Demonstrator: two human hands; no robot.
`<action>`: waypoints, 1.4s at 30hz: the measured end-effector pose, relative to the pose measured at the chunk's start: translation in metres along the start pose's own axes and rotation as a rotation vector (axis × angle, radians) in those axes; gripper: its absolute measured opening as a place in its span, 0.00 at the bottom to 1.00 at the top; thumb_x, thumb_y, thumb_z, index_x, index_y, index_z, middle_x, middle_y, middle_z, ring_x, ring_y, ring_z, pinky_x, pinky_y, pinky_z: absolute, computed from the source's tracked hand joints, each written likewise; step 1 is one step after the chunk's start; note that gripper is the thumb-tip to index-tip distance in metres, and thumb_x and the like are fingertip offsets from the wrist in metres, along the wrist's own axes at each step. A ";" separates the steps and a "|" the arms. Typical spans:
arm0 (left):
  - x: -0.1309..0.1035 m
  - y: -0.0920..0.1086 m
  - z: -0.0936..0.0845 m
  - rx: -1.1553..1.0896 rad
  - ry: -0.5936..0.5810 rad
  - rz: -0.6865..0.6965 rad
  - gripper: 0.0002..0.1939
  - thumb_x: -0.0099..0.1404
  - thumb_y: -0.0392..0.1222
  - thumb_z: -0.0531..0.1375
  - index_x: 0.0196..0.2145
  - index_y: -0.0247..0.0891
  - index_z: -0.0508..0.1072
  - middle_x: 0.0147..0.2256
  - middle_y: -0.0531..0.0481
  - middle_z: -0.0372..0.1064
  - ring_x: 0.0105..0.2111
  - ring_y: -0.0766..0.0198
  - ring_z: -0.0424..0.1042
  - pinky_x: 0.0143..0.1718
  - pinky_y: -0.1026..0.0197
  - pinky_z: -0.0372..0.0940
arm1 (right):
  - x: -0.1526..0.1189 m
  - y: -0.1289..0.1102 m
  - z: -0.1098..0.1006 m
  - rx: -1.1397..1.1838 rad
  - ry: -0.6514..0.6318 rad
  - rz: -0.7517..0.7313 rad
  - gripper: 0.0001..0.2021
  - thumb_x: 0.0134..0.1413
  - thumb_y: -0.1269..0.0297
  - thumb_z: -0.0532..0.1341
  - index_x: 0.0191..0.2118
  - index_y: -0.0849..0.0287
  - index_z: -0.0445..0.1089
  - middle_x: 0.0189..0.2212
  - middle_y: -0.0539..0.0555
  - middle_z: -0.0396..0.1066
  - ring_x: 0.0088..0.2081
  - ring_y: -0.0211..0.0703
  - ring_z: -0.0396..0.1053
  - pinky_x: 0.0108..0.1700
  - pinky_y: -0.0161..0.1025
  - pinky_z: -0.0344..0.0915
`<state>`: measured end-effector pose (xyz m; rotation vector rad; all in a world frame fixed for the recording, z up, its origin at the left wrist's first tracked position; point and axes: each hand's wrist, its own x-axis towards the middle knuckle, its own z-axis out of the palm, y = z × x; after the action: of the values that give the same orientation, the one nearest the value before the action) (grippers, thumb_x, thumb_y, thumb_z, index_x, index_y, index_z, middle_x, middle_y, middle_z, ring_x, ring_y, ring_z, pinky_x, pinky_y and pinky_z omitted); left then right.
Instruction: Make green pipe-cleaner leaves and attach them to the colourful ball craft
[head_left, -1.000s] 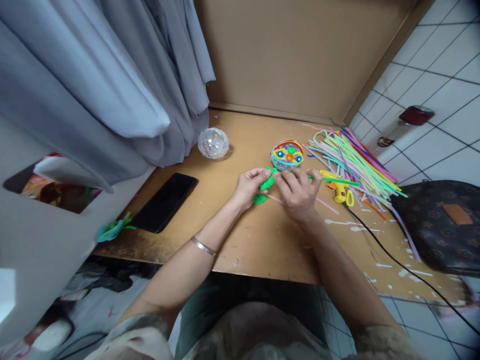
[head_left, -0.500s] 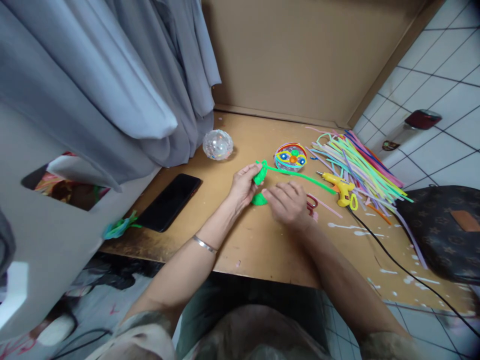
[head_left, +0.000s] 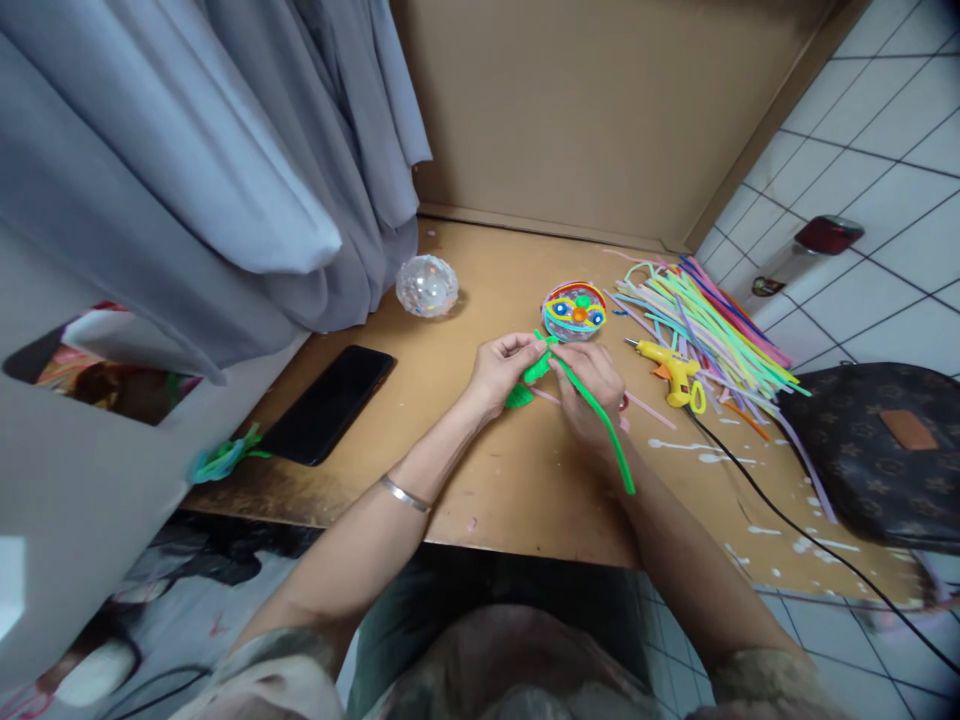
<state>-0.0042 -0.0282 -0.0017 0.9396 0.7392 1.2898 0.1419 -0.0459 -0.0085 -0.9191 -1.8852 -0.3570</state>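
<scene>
My left hand (head_left: 504, 368) pinches a bent and coiled part of a green pipe cleaner (head_left: 600, 415). Close against it, my right hand (head_left: 589, 380) grips the same piece between thumb and fingers, and its long straight end lies across the hand toward my right forearm. A second green coiled piece (head_left: 519, 397) rests on the table just below my left hand. Beyond my hands sits a clear ball decorated with a colourful face (head_left: 574, 310). Red-handled scissors (head_left: 624, 401) are mostly hidden behind my right hand.
To the right are a yellow glue gun (head_left: 671, 375) with a black cord, a heap of coloured pipe cleaners (head_left: 720, 320) and a dark bag (head_left: 874, 450). At left lie a black phone (head_left: 330, 405) and a clear ball (head_left: 427, 286). A grey curtain (head_left: 300, 150) hangs there.
My right hand has moved up to meet the left at the coiled part. The pipe cleaner's long end has swung from pointing right to pointing down toward my forearm.
</scene>
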 end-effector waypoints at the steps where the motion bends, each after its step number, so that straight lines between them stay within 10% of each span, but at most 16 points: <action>1: 0.000 0.000 0.000 0.009 -0.003 0.001 0.25 0.42 0.56 0.76 0.28 0.35 0.74 0.21 0.57 0.68 0.20 0.74 0.62 0.22 0.68 0.61 | -0.001 0.002 0.001 -0.025 0.002 -0.012 0.11 0.66 0.66 0.57 0.44 0.57 0.77 0.37 0.59 0.78 0.39 0.46 0.74 0.44 0.42 0.69; 18: 0.001 -0.003 0.001 0.231 0.180 0.239 0.13 0.52 0.45 0.72 0.33 0.35 0.80 0.31 0.48 0.78 0.30 0.67 0.74 0.35 0.64 0.69 | 0.000 -0.004 -0.003 -0.366 0.043 -0.108 0.12 0.68 0.65 0.55 0.34 0.58 0.74 0.28 0.56 0.74 0.30 0.42 0.66 0.37 0.42 0.56; 42: -0.011 -0.002 -0.002 0.675 -0.008 0.528 0.07 0.62 0.41 0.62 0.32 0.39 0.80 0.31 0.46 0.75 0.32 0.63 0.70 0.39 0.61 0.65 | 0.002 -0.002 -0.005 -0.171 -0.040 -0.048 0.11 0.68 0.62 0.56 0.40 0.57 0.75 0.32 0.56 0.78 0.35 0.44 0.72 0.40 0.42 0.61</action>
<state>-0.0071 -0.0386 -0.0053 1.7715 0.9857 1.5107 0.1431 -0.0488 -0.0040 -1.0013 -1.9389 -0.5388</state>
